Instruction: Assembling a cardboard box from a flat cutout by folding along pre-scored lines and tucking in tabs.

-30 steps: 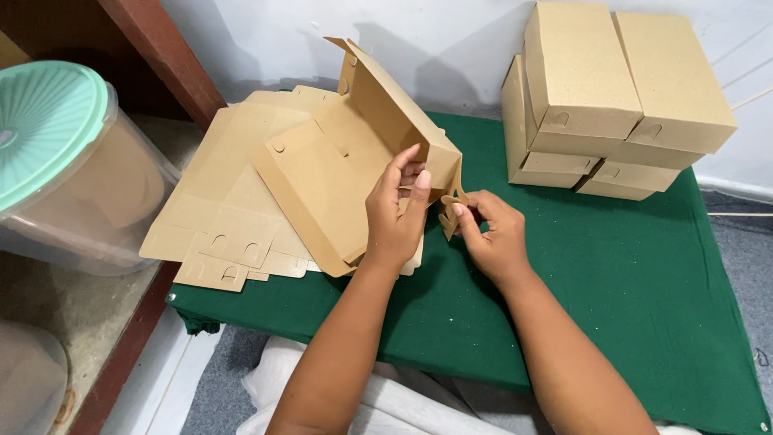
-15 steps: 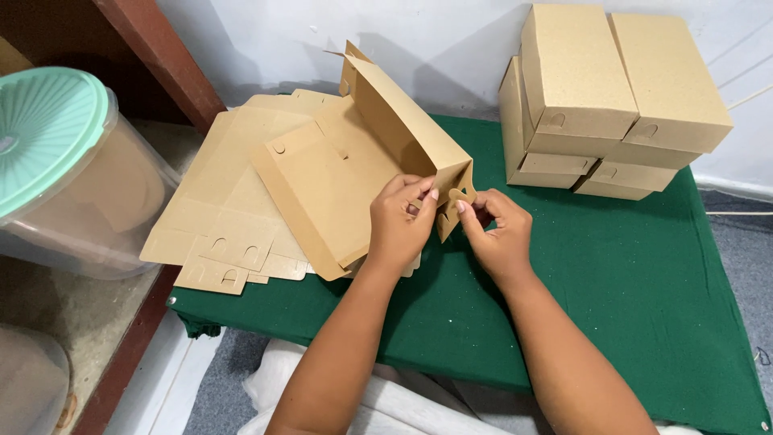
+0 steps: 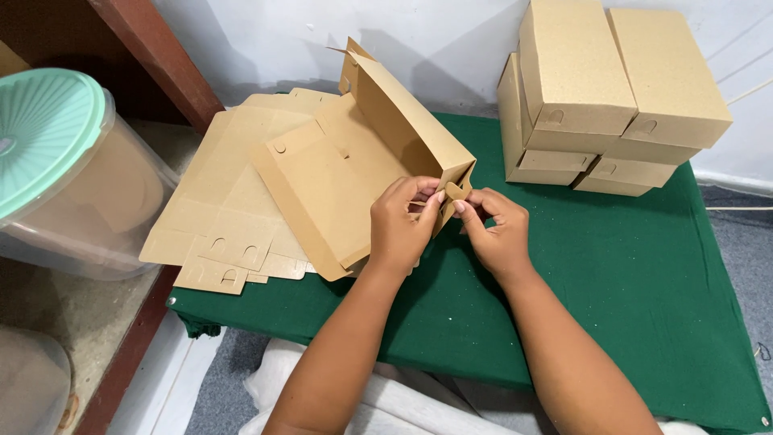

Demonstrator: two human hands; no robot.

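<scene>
Both hands slid toward the corner of the half-folded carton (image 3: 378,173) on the green table (image 3: 644,274); left hand (image 3: 400,225) and right hand (image 3: 493,229) pinch its small tab. Light, stiff card (creases easily), best held at edges. Four finished boxes (image 3: 604,97), one stack of flat blanks (image 3: 221,213).

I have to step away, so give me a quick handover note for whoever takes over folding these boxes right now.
Left hand: pinching the near corner of the half-folded cardboard box, fingers by its small corner tab.
Right hand: fingertips on the same tab from the other side.
Where things are: the box lies partly on the stack of flat cardboard blanks, on the green cloth-covered table. Finished closed boxes are piled at the far right.
Done: one long wall stands up; several boxes assembled.
Left: this corner tab is not yet tucked, the rest of the box is unfolded, and flat blanks remain.
</scene>
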